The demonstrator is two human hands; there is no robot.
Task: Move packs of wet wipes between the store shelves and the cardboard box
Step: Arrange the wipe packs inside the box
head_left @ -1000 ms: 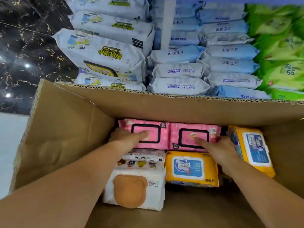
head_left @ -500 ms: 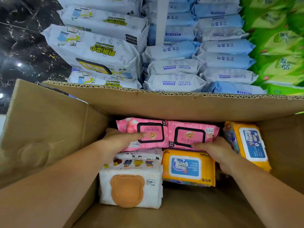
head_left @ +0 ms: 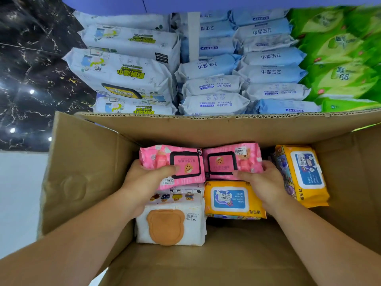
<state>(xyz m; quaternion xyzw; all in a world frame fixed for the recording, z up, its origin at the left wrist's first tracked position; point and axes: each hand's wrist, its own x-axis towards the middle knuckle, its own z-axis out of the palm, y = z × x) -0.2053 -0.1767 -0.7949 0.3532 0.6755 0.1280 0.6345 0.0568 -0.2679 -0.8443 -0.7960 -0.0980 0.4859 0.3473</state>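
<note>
Probably a shop: shelves (head_left: pixel 226 2) of wipe packs (head_left: pixel 214 104)

My left hand (head_left: pixel 144 180) is gripping one pink pack (head_left: pixel 173 165) and my right hand (head_left: pixel 262 179) is gripping the other pink pack (head_left: pixel 231 159), side by side inside the cardboard box (head_left: pixel 86 162), above a yellow pack (head_left: pixel 233 200).

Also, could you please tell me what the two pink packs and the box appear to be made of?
The left pink pack and right pink pack look like soft plastic film, slightly glossy: it wrinkles where the left hand and right hand grip. The cardboard box is matte brown corrugated board; the fluted edge shows along its far rim.
</note>
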